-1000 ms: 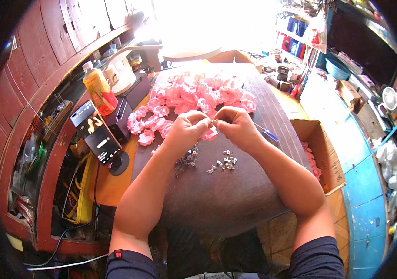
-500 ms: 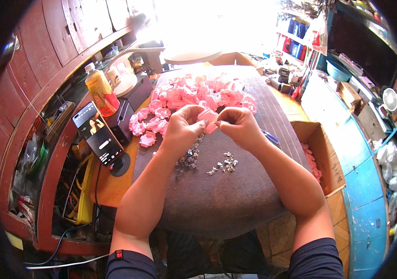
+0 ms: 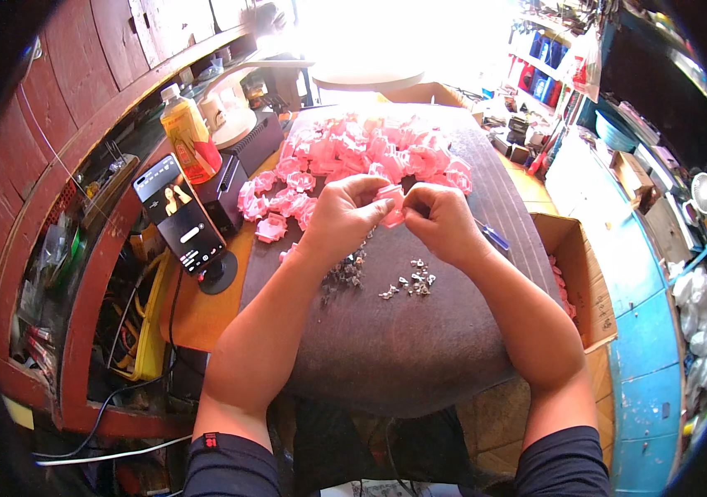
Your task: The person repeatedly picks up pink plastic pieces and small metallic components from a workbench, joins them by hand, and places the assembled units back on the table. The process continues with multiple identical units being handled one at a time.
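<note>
Lifted pink petal-like piece [image 3: 394, 206] inside bench [image 3: 403, 356] edges, pinched by left hand [image 3: 347, 214] beside clenched right hand [image 3: 443, 218]; likely light, flexible: grip rim.

1. Phone [image 3: 173, 224], screen lit, on a dark round stand [image 3: 219, 277].
2. Bottle [image 3: 188, 132], white-capped, behind the phone.
3. Dark box [image 3: 222, 192], just right of the phone.
4. Yellow container [image 3: 151, 331], lower than the phone.
5. Blue bowl [image 3: 614, 132], well right of the phone.
6. White fan [image 3: 704, 193], farther right of the phone than the bowl.
</note>
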Action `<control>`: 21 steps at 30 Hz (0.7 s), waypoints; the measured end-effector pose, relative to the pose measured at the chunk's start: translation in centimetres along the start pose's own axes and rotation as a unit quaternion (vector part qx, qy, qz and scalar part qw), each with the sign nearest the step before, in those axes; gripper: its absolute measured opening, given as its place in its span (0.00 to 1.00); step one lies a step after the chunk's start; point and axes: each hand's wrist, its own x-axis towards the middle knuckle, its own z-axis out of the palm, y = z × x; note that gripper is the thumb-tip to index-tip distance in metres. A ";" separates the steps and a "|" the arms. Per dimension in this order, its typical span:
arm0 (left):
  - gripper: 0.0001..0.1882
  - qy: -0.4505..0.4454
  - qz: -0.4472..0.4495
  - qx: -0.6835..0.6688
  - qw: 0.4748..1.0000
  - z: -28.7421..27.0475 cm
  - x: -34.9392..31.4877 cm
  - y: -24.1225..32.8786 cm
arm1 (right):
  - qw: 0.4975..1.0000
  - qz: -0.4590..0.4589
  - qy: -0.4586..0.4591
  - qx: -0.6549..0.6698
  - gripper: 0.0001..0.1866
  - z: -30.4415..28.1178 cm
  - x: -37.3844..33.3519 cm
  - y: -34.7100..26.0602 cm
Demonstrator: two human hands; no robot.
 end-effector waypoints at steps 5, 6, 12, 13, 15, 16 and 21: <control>0.17 -0.003 0.002 -0.030 1.000 0.3 0.2 -0.5 | 0.999 -0.019 0.010 -0.043 0.09 -0.1 -0.1 0.0; 0.17 -0.006 0.001 -0.027 1.000 0.3 0.2 -0.6 | 0.998 -0.024 0.011 -0.058 0.09 -0.1 0.0 0.0; 0.15 -0.021 0.000 0.000 1.000 0.2 0.3 -1.5 | 0.987 -0.029 -0.014 -0.156 0.09 -0.2 -0.2 0.0; 0.15 -0.019 -0.001 -0.002 1.000 0.3 0.3 -1.2 | 0.996 0.010 -0.035 -0.079 0.10 -0.5 -0.1 0.6; 0.14 -0.008 -0.001 0.004 1.000 0.3 0.2 -0.6 | 0.990 0.086 -0.078 0.077 0.13 -1.3 0.9 1.6; 0.14 0.001 -0.001 0.014 1.000 0.2 0.1 -0.3 | 0.980 0.116 -0.106 0.122 0.15 -2.0 1.1 1.6; 0.14 0.012 -0.007 -0.024 1.000 0.0 0.2 -0.1 | 0.898 0.228 -0.116 0.359 0.12 -1.8 0.7 0.6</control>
